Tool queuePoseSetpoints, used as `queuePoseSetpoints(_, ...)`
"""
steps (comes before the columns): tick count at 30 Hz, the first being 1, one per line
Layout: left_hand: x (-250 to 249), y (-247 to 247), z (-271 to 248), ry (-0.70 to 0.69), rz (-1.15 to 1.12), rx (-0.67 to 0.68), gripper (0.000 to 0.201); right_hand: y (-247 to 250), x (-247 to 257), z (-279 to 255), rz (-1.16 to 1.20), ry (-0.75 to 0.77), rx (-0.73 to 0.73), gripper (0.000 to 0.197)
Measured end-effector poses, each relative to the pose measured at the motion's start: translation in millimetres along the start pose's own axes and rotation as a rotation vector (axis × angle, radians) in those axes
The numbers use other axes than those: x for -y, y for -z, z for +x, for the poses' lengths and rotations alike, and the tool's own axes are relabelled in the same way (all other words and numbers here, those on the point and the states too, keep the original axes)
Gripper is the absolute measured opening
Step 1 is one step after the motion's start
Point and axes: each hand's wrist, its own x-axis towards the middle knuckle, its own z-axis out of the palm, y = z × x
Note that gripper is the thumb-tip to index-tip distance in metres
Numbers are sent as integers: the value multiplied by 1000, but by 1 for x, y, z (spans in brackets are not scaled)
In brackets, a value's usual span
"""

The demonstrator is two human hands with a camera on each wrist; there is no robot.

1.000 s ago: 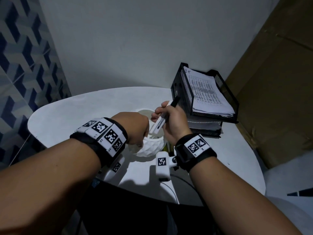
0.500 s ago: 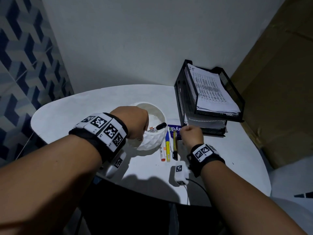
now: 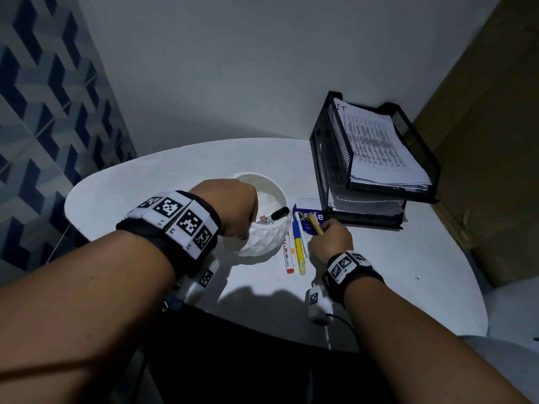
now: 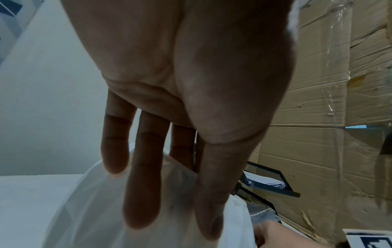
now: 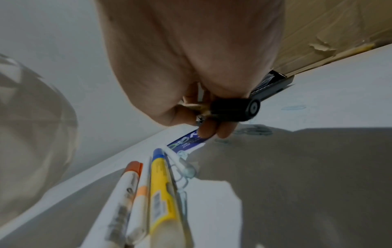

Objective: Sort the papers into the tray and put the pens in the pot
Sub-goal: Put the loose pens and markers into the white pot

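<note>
Left hand (image 3: 230,205) is gripping the near-left rim of the white faceted pot (image 3: 267,242), fingers (image 4: 144,193) draped down the outer wall and thumb over the lip in the left wrist view. The pot is sitting mid-bench, appearing to lean toward the person. A black-capped marker (image 3: 275,215) is lying inside it, cap poking over the rim at 3 o'clock.

Right hand (image 3: 329,239) is hovering just off the pot's 3 o'clock side, fingers curled and pinching a yellow pen (image 3: 315,224); its tip is pointing up toward 11 o'clock. The right wrist view is showing a black end (image 5: 235,109) jutting from the closed fingers.

Three pens are lying on the white bench (image 3: 408,272), side by side between pot and right hand: an orange-capped white marker (image 3: 287,253) touching the pot's base, a yellow pen with blue top (image 3: 299,249) next to it, and a thin white pen (image 3: 304,240) beside that. A blue printed card (image 3: 313,215) is lying flat at 12 o'clock from them.

The black mesh tray (image 3: 335,147), two tiers, is standing at the bench's 2 o'clock corner. A stack of printed papers (image 3: 376,141) is filling the top tier; more sheets (image 3: 364,204) are lying in the lower tier.

Brown cardboard (image 3: 495,141) is leaning up at 3 o'clock; blue patterned tiles (image 3: 43,112) are covering the wall at 9 o'clock.
</note>
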Motion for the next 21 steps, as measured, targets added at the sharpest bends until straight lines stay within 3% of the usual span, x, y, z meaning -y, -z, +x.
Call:
queuePoseSetpoints(6,-2,-1,1,-10,-10,-9,18,-5,6,2,63,28,52,12)
queuePoseSetpoints(16,2,0,1,-7,-3,-10,20,-12,-1,-6,-58,61,70,16)
queuePoseSetpoints(18,1,1,1,-7,4,-7,18,-1,4,-9,79,15,73,10)
queuePoseSetpoints(21,-1,3,1,-12,7,-2,15,25,27,-9,502,-83,93,5)
